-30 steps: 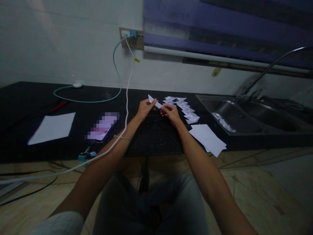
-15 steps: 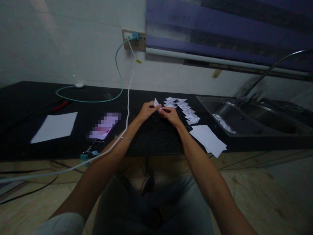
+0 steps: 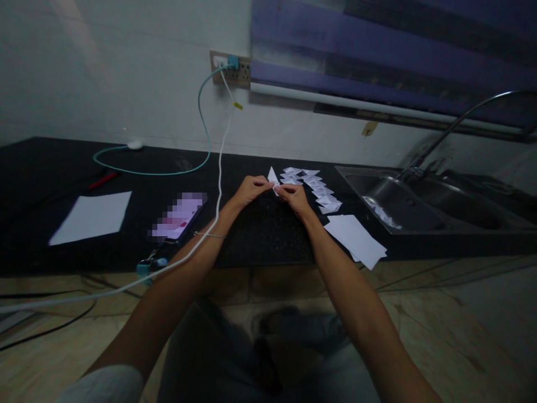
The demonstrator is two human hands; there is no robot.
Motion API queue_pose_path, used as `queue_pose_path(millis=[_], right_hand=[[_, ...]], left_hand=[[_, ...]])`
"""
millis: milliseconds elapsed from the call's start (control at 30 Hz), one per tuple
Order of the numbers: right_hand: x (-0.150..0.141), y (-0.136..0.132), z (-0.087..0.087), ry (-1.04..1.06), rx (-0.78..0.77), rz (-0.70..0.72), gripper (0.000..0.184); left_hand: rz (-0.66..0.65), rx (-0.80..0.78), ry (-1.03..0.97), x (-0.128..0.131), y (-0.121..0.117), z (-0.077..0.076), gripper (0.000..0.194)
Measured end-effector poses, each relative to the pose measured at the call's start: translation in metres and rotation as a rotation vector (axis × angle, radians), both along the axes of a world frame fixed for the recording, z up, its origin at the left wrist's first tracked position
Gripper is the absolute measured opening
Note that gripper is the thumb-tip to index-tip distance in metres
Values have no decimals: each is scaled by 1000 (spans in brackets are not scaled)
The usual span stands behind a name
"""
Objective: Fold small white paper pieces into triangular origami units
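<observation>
Between my two hands is a small piece of folded white paper (image 3: 272,176), its pointed tip standing up. My left hand (image 3: 252,189) pinches it from the left, the fingertips closed on its edge. From the right, my right hand (image 3: 293,197) pinches the lower part between thumb and fingers. The fingers hide much of the piece. Just beyond my right hand lie folded paper triangles (image 3: 321,190), several of them overlapping in two rows. Nearer the counter's front edge is a stack of flat white paper sheets (image 3: 356,238).
A larger white sheet (image 3: 94,217) and a phone (image 3: 182,217) lie to the left on the black counter (image 3: 260,240). A white cable (image 3: 220,168) hangs across my left forearm. A teal cable (image 3: 157,172) loops behind. The metal sink (image 3: 377,190) is on the right.
The folded paper has turned slightly, and more of its tip shows now. My left fingers have shifted along it. My legs below the counter have moved.
</observation>
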State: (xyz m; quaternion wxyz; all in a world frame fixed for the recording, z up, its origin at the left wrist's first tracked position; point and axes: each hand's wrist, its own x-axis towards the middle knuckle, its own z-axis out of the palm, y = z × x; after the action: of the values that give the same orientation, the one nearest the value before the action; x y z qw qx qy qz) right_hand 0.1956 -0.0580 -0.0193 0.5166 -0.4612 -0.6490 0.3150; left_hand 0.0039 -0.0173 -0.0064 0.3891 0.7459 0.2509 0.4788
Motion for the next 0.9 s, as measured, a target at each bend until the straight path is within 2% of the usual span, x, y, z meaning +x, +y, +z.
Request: queue_pose_path(millis=[67,133,267,333,500,667,767,900], right_hand=[[0,1,-1,42,-9,1,46],[-1,3,-3,75,-3,-26,42],[-3,6,-3,38,106,-80,34],[-4,6,-3,-42,183,-83,30],[-6,3,-3,-273,318,-165,26],[-9,-2,0,-341,400,-204,24],[-12,-7,4,-406,387,-217,14],[-14,-10,6,-554,323,-204,14]], left_hand=[[31,13,-2,-1,2,-1,41],[47,-41,16,-1,3,-3,42],[-40,-296,48,2,3,-2,48],[-46,-370,26,4,0,1,49],[17,-353,-3,6,-4,6,36],[4,-413,-8,5,-1,3,25],[-57,-427,27,5,1,0,20],[-43,-437,79,6,1,0,21]])
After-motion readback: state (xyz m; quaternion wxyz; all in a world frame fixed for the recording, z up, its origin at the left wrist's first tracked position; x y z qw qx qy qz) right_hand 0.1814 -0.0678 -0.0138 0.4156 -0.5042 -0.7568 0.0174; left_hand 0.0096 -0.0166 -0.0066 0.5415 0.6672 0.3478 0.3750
